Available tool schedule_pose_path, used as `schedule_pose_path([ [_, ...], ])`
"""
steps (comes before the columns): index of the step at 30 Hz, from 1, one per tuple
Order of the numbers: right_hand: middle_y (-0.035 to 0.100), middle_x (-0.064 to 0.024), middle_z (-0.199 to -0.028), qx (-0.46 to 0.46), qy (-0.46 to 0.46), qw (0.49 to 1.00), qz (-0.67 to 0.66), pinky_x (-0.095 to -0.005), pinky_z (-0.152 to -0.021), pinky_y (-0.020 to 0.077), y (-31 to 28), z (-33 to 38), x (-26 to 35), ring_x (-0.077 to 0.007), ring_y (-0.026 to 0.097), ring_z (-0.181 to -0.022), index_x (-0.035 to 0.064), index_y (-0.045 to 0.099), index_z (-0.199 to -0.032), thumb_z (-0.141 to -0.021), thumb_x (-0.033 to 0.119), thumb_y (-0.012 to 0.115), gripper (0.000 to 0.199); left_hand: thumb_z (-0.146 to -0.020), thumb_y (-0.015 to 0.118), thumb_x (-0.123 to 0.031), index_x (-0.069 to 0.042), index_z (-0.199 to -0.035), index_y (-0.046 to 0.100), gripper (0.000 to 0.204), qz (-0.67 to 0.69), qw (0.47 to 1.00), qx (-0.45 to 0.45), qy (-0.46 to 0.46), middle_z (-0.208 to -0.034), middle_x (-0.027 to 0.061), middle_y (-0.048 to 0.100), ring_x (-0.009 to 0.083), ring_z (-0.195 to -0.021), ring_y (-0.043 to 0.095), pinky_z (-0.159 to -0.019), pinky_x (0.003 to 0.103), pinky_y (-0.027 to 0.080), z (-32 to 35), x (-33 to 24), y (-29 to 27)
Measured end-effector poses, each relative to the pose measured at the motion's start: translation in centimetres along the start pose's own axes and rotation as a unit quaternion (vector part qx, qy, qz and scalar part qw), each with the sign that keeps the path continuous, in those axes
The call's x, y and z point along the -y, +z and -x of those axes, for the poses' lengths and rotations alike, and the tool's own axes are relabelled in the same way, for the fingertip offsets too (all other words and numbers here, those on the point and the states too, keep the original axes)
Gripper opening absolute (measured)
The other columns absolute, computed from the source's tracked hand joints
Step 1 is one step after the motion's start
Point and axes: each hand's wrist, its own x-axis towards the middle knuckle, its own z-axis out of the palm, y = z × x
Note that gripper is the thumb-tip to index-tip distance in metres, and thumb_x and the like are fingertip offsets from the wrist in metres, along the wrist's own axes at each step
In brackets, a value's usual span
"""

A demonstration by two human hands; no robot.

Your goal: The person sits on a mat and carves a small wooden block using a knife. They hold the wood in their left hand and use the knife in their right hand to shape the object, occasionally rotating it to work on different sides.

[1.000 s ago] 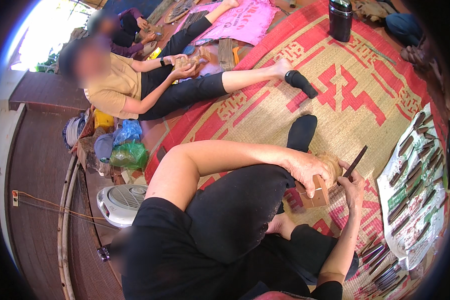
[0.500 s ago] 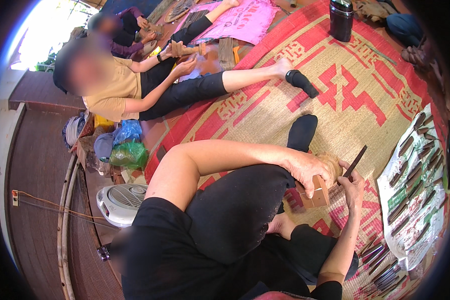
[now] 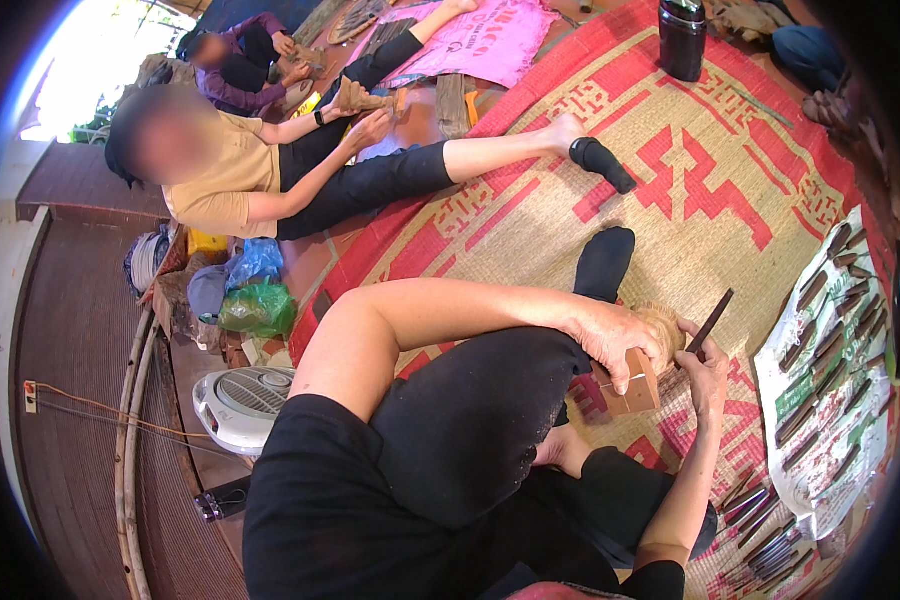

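A: A red-and-tan woven mat (image 3: 730,180) is covering the floor, and the person is sitting on it with one knee raised. What is sitting at the middle of the work?

B: A small wooden block (image 3: 632,385), resting just past the raised knee. Everything else is lying around it.

A: And the hands?

B: The left hand (image 3: 615,338) is draping over the block from above, fingers curled down and clamping it against a pale, fibrous pad behind it. The right hand (image 3: 708,368) is closing around a thin dark chisel (image 3: 710,322), whose shaft is slanting up and away from the block; its tip is hidden behind the hands, so whether it is touching the wood cannot be told.

A: What else is lying near the block?

B: To its right, a printed plastic sheet (image 3: 820,470) is carrying rows of dark chisels (image 3: 820,350). Well beyond it, at the far edge of the mat, a dark flask (image 3: 682,38) is standing. Far to its left, a white fan (image 3: 238,405) is lying on the boards, and another person in a tan shirt (image 3: 220,180) is sitting with legs stretched out.

A: How would the carving go well?

B: Probably by keeping the block pinned firmly, holding the holding fingers clear of the blade's path, and pushing in short, shallow strokes.
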Motion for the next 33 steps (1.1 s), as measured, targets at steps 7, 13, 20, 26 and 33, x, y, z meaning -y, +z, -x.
schedule_pose_path([
  [7, 0.056, 0.0027, -0.076, -0.003, 0.001, 1.000, 0.002, -0.0214, -0.065, 0.0435, 0.07, -0.01, 0.04, -0.0070, 0.051, -0.067, 0.0022, 0.063, -0.117, -0.073, -0.004, 0.057, 0.045, -0.064, 0.076, -0.025, -0.008, -0.110, 0.060, 0.051, -0.002, 1.000, 0.000, -0.007, -0.106, 0.0114, 0.055, 0.0296, -0.102, 0.055, -0.084, 0.038, 0.044, 0.05, -0.26, -0.11],
  [13, 0.056, 0.0024, -0.077, 0.001, -0.007, 1.000, 0.020, -0.0212, -0.065, 0.0435, 0.07, 0.03, 0.05, -0.0071, 0.051, -0.068, 0.0021, 0.062, -0.117, -0.073, -0.004, 0.057, 0.044, -0.064, 0.075, -0.025, -0.008, -0.110, 0.060, 0.051, -0.008, 1.000, 0.004, -0.004, -0.104, 0.0114, 0.056, 0.0301, -0.100, 0.056, -0.084, 0.039, 0.044, 0.13, -0.38, -0.16],
  [20, 0.060, 0.0003, -0.080, 0.002, -0.009, 1.000, 0.008, -0.0222, -0.068, 0.0450, 0.16, 0.11, 0.37, -0.0081, 0.053, -0.071, 0.0021, 0.062, -0.117, -0.073, -0.004, 0.057, 0.044, -0.065, 0.075, -0.025, -0.008, -0.112, 0.060, 0.053, -0.008, 1.000, -0.004, 0.005, -0.105, 0.0118, 0.056, 0.0309, -0.101, 0.056, -0.084, 0.039, 0.044, 0.03, -0.07, 0.02],
  [26, 0.060, -0.0005, -0.082, 0.002, -0.010, 1.000, -0.004, -0.0229, -0.068, 0.0451, 0.06, -0.01, -0.18, -0.0088, 0.054, -0.072, 0.0020, 0.062, -0.117, -0.074, -0.003, 0.057, 0.044, -0.065, 0.075, -0.024, -0.008, -0.112, 0.060, 0.052, -0.009, 1.000, -0.007, 0.005, -0.106, 0.0120, 0.056, 0.0312, -0.102, 0.056, -0.085, 0.039, 0.044, 0.03, -0.32, -0.08],
  [33, 0.058, 0.0002, -0.080, 0.004, -0.005, 1.000, 0.008, -0.0224, -0.066, 0.0444, -0.05, -0.03, -0.13, -0.0082, 0.053, -0.070, 0.0020, 0.062, -0.118, -0.074, -0.003, 0.057, 0.045, -0.065, 0.075, -0.025, -0.007, -0.111, 0.059, 0.051, -0.007, 1.000, 0.002, -0.009, -0.106, 0.0123, 0.055, 0.0307, -0.102, 0.056, -0.085, 0.039, 0.044, -0.21, -0.25, -0.11],
])
